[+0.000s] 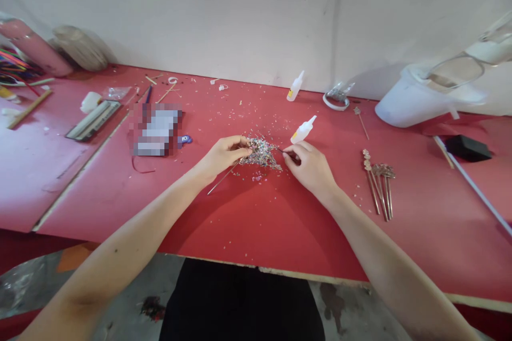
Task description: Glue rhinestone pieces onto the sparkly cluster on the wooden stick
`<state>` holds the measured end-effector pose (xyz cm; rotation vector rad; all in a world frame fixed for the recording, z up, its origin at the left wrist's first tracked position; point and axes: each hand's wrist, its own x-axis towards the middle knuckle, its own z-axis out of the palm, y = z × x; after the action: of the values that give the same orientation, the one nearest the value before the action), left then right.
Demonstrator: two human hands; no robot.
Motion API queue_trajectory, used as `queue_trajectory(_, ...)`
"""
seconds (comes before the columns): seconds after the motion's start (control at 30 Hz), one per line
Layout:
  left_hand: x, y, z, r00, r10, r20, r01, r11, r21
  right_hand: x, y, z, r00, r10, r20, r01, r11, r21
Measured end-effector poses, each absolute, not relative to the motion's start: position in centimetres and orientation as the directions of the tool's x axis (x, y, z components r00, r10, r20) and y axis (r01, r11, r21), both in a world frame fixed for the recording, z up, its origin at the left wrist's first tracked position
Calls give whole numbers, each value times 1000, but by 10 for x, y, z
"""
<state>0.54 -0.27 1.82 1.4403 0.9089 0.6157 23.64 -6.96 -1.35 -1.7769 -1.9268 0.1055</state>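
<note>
A thin metallic stick [222,178] slants down and left from my left hand [228,155], whose fingers are closed on its upper part. That hand rests at the left side of a heap of small glittering multicoloured pieces [262,153]. My right hand [310,165] is closed around a slim dark tool that looks like tweezers [281,149], its tip at the heap's right edge. The fingers hide most of the tool. Just beyond my right hand lies a white glue bottle [303,130] with a pointed nozzle, and a second glue bottle [295,87] stands farther back.
Several decorated metallic sticks [383,189] lie together on the right of the red table [256,224]. Behind them are a white bucket [412,98], a tape roll [336,101] and a black block [468,148]. A blurred-out flat object [157,130] and a narrow box [94,120] lie left.
</note>
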Motion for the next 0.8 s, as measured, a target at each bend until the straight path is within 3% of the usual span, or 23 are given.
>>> queue_trajectory(0.17, 4, -1, 16, 541, 826, -158, 170, 76, 983, 236, -71, -11, 34, 935, 353, 877, 141, -459)
queue_trajectory(0.27, 3, 1, 12, 532, 835, -141, 141, 76, 987, 237, -71, -11, 234, 877, 419, 814, 59, -578)
queue_trajectory(0.4, 2, 4, 9, 532, 837, -126, 92, 91, 992, 245, -65, -16, 493, 695, 524, 714, 22, -700)
queue_trajectory(0.47, 3, 4, 9, 538, 832, -134, 89, 102, 991, 252, -60, -22, 504, 686, 525, 708, 20, -706)
queue_trajectory(0.7, 6, -3, 13, 579, 792, -193, 109, 159, 981, 266, -48, -31, 399, 861, 316, 721, -81, -688)
queue_trajectory(0.8, 6, -5, 14, 597, 776, -204, 102, 179, 979, 265, -50, -29, 397, 853, 340, 702, -44, -711)
